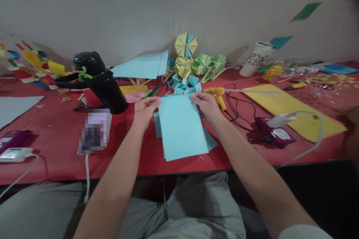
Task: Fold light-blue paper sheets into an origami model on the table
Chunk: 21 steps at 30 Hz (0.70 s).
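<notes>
Light blue paper sheets (pixel 182 127) lie in front of me, slightly fanned at the lower left corner. My left hand (pixel 146 110) pinches their far left corner between thumb and fingers. At the far right corner, my right hand (pixel 206 104) grips the same sheets, thumb on top. Other blue paper pieces stick out from beneath on both sides. Just beyond my right hand lies a yellow glue gun (pixel 217 95) with a clear glue stick in its back. Folded blue paper pieces (pixel 183 84) sit right behind the sheets.
A black tumbler (pixel 103 86) and a phone (pixel 95 130) on a cable are at left. Yellow paper (pixel 297 112) and a purple power strip (pixel 275 132) lie at right. Folded paper flowers (pixel 186 50), more blue sheets (pixel 143 65) and a white cup (pixel 255 59) stand along the wall.
</notes>
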Each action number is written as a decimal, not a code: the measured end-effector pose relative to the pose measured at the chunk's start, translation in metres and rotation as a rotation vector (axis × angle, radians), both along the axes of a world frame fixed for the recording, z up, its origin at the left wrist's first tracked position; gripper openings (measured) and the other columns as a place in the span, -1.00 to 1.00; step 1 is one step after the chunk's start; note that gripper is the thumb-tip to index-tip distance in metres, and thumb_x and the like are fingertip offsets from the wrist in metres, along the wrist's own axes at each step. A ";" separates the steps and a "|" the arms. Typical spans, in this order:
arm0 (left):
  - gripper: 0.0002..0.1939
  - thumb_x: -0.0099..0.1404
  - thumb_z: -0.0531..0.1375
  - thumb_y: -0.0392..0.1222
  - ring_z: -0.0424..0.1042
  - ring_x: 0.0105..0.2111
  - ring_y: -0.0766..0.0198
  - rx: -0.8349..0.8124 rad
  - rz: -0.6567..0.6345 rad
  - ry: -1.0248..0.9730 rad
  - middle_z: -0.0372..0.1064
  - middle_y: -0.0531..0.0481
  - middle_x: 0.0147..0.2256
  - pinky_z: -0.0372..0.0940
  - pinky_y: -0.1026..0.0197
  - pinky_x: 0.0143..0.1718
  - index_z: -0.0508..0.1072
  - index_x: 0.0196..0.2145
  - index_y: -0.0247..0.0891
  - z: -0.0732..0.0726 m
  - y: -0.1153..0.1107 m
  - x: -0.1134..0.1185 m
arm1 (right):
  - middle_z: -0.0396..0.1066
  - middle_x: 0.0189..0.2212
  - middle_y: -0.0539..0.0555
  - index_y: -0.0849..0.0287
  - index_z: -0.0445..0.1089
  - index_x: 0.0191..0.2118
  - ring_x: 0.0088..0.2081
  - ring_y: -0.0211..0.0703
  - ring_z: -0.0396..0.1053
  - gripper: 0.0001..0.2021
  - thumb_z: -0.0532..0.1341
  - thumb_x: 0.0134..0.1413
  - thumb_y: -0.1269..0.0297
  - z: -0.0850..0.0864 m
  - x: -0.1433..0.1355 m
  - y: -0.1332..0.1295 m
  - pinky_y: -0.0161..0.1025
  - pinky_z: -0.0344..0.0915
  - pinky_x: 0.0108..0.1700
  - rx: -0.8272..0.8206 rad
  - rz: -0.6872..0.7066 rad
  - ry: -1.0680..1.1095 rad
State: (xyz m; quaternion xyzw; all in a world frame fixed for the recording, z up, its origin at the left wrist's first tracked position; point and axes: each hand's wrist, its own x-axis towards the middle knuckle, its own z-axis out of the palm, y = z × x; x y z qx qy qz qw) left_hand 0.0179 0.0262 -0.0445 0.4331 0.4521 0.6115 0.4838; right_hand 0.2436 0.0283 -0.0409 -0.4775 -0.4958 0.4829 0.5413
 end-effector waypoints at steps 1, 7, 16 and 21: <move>-0.67 -0.13 0.45 -0.07 0.46 -0.48 0.29 0.008 0.006 0.009 0.51 -0.01 -0.47 0.43 0.16 -0.32 0.60 -0.39 -0.29 0.000 0.000 0.000 | 0.23 -0.63 -0.09 0.19 0.40 -0.42 -0.62 -0.38 0.05 -0.62 0.37 -0.24 -0.04 0.000 0.000 0.000 -0.33 -0.09 -0.59 -0.001 0.001 0.002; -0.68 -0.10 0.43 -0.05 0.48 -0.46 0.27 0.043 0.016 0.076 0.53 0.00 -0.45 0.44 0.15 -0.29 0.61 -0.38 -0.27 0.000 0.000 -0.001 | 0.20 -0.64 -0.11 0.18 0.40 -0.42 -0.62 -0.38 0.04 -0.65 0.38 -0.21 -0.01 0.002 -0.002 -0.002 -0.34 -0.07 -0.60 -0.032 0.003 0.024; -0.75 -0.01 0.38 -0.09 0.53 -0.35 0.20 0.133 0.089 0.248 0.56 -0.02 -0.41 0.46 0.16 -0.26 0.61 -0.35 -0.25 0.000 0.000 -0.005 | 0.05 -0.72 -0.13 0.19 0.31 -0.57 -0.67 -0.42 -0.05 -0.54 0.39 -0.24 -0.13 0.002 -0.002 -0.001 -0.33 -0.11 -0.65 -0.039 -0.099 -0.012; -0.78 0.02 0.37 -0.09 0.52 -0.39 0.23 0.161 0.146 0.240 0.56 -0.01 -0.42 0.44 0.20 -0.30 0.61 -0.36 -0.24 -0.003 0.002 -0.007 | 0.17 -0.67 -0.07 0.18 0.31 -0.56 -0.62 -0.36 0.11 -0.53 0.40 -0.28 -0.15 0.006 0.000 -0.004 -0.34 0.06 -0.62 -0.126 0.086 0.009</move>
